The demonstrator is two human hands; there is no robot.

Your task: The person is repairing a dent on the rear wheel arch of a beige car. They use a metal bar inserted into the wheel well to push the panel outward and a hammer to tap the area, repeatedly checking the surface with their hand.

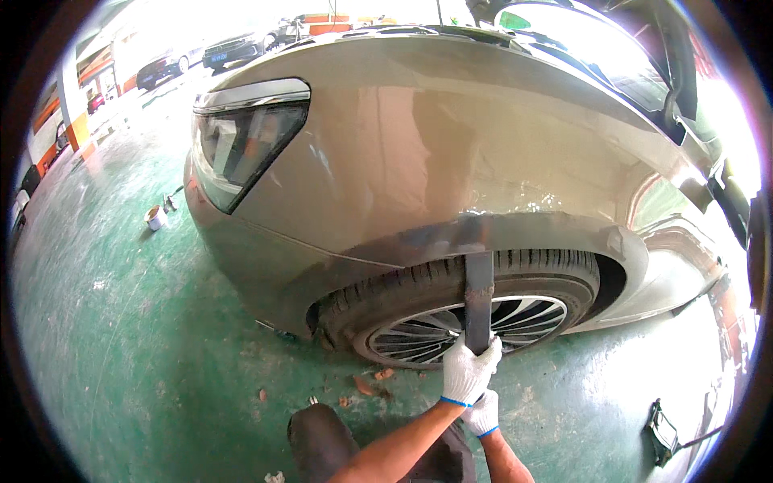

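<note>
A tan car's front fender [403, 145] fills the middle, its wheel arch curving over a tire [394, 290] and a multi-spoke rim [411, 334]. In front of the wheel stands a long flat dark bar [479, 294], nearly upright, its upper end at the arch edge. My left hand [469, 370], in a white knit glove with a blue cuff, is closed around the bar's lower part. Just below, my right hand [483, 414], gloved alike, is closed at the bar's bottom end; its fingers are partly hidden. Small wavy reflections show on the fender above the arch.
The headlight [250, 141] is at the left. A small can [155, 217] stands on the green floor [105, 322]. Brownish fragments [364, 386] lie below the wheel, near my knee [322, 439]. A black object [662, 435] lies at lower right. Parked cars [229, 50] stand far behind.
</note>
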